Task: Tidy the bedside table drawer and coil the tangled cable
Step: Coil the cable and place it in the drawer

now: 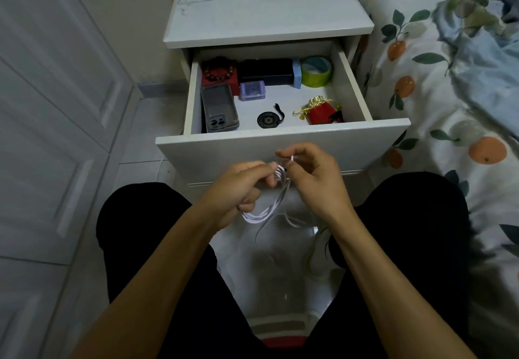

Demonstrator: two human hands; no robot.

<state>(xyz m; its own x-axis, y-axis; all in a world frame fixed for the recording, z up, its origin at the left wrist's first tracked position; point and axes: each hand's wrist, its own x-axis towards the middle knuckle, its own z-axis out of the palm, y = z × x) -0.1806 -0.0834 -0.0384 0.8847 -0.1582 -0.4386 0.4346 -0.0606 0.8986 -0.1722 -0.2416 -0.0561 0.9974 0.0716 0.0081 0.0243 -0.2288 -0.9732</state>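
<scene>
- The left hand (241, 187) gripped a bundle of white cable (269, 207) loops, fingers curled round them, just in front of the open drawer (280, 137).
- The right hand (311, 170) pinched one strand near the bundle's top; the cable's end could not be made out.
- Loose cable trailed down between the knees, blurred against the pale floor.
- Inside the drawer lay a clear phone case (219, 109), a green tape roll (316, 71) and a red pouch (320, 111).
- Jars at the bedside table (266, 19) back edge were cut off.
</scene>
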